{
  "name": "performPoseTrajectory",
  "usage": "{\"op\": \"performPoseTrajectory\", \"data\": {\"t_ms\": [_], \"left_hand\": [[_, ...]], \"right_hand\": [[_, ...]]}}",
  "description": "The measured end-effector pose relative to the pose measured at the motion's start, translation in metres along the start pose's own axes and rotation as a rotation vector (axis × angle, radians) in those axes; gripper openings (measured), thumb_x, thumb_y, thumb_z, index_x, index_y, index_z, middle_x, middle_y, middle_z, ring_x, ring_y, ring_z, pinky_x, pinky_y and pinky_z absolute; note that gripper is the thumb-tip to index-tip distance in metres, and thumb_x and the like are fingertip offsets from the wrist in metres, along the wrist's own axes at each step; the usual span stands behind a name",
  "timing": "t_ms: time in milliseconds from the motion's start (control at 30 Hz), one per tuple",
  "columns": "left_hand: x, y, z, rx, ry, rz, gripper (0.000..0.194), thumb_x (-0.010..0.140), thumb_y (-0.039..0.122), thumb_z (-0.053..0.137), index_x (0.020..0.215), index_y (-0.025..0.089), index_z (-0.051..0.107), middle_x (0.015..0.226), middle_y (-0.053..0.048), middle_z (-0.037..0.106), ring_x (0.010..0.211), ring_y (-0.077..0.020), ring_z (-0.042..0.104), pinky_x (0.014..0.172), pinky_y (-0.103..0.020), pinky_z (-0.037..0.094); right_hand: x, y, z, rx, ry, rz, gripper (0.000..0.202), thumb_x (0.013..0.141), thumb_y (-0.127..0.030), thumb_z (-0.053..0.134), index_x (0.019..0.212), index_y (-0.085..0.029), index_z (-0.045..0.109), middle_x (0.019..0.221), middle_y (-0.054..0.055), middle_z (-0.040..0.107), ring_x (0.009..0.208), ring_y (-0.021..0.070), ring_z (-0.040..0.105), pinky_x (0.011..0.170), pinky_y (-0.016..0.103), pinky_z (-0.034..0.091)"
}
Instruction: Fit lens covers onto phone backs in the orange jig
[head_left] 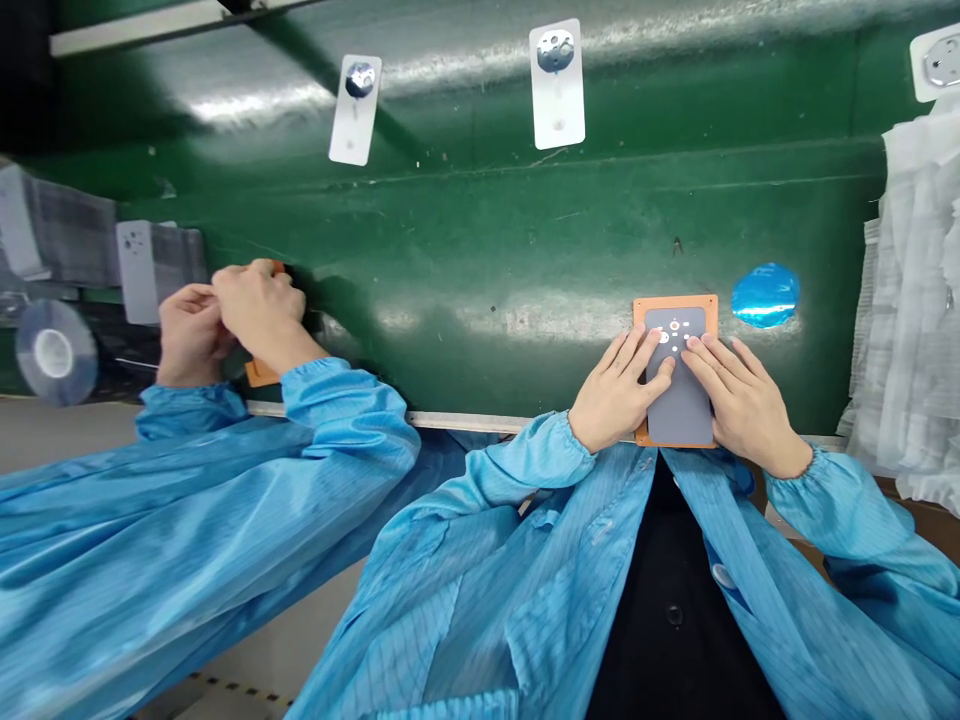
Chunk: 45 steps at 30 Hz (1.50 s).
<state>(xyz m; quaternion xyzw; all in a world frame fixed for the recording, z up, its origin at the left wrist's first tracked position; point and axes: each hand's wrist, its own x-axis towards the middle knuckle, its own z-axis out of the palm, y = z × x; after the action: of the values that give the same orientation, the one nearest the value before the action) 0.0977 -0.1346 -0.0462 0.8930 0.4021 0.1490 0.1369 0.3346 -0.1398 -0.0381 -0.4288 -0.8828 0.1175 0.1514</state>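
A grey phone back panel with several holes near its top lies on an orange fixture plate at the bench's near edge. My left hand rests over the panel's left side, fingers stretched out and tips on the area round the holes. From the other side my right hand reaches in, its fingers extended and touching the panel beside the holes. Neither hand is wrapped round anything. Just right of the plate lies a shiny blue round film piece.
White panels with shiny round films lie along the green bench. At left, a co-worker's hands work over another orange plate, near a tape roll and stacked panels. White wrapping sheets stand at right.
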Motion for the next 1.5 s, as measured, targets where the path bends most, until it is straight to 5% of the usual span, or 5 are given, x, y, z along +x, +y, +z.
{"op": "performPoseTrajectory", "data": {"t_ms": [433, 667, 800, 1033, 1500], "left_hand": [[-0.009, -0.015, 0.001, -0.327, 0.061, -0.039, 0.055, 0.096, 0.023, 0.057, 0.15, 0.019, 0.046, 0.164, -0.017, 0.038, 0.16, -0.0384, 0.013, 0.124, -0.065, 0.028], [0.025, 0.005, -0.019, -1.003, 0.574, -0.348, 0.05, 0.09, 0.037, 0.077, 0.133, 0.022, 0.058, 0.132, -0.012, 0.069, 0.128, -0.0248, 0.065, 0.108, -0.039, 0.052], [0.045, 0.032, -0.031, -0.972, 0.761, -0.203, 0.008, 0.092, 0.024, 0.075, 0.096, 0.019, 0.071, 0.1, -0.005, 0.076, 0.104, -0.0197, 0.073, 0.097, -0.036, 0.058], [0.055, 0.045, -0.035, -0.872, 0.918, 0.052, 0.011, 0.091, 0.015, 0.074, 0.1, 0.021, 0.07, 0.098, -0.003, 0.079, 0.103, -0.0194, 0.075, 0.096, -0.037, 0.062], [0.054, 0.046, -0.038, -0.739, 0.983, 0.056, 0.002, 0.096, 0.021, 0.068, 0.094, 0.021, 0.07, 0.099, -0.004, 0.077, 0.097, -0.0176, 0.075, 0.09, -0.033, 0.063]], "right_hand": [[-0.002, -0.005, -0.011, 0.198, 0.026, -0.023, 0.047, 0.1, -0.013, 0.048, 0.146, -0.02, 0.057, 0.15, 0.01, 0.057, 0.144, 0.0301, 0.05, 0.119, 0.055, 0.044], [0.027, -0.021, -0.025, 1.322, 0.609, 0.383, 0.016, 0.093, -0.024, 0.068, 0.105, -0.032, 0.076, 0.108, -0.001, 0.077, 0.104, 0.0237, 0.074, 0.095, 0.044, 0.063], [0.045, -0.017, -0.016, 2.001, 0.475, 0.533, 0.011, 0.084, -0.015, 0.065, 0.083, -0.026, 0.066, 0.084, -0.003, 0.072, 0.088, 0.0133, 0.072, 0.083, 0.027, 0.063], [0.051, -0.019, -0.011, 2.742, 0.43, 0.528, 0.02, 0.082, -0.006, 0.054, 0.087, -0.025, 0.053, 0.083, 0.0, 0.065, 0.079, 0.0134, 0.067, 0.077, 0.028, 0.064], [0.047, -0.001, -0.005, 3.258, 0.135, 0.528, 0.012, 0.086, -0.019, 0.043, 0.093, -0.027, 0.048, 0.089, 0.007, 0.059, 0.088, 0.0256, 0.06, 0.091, 0.054, 0.056]]}}
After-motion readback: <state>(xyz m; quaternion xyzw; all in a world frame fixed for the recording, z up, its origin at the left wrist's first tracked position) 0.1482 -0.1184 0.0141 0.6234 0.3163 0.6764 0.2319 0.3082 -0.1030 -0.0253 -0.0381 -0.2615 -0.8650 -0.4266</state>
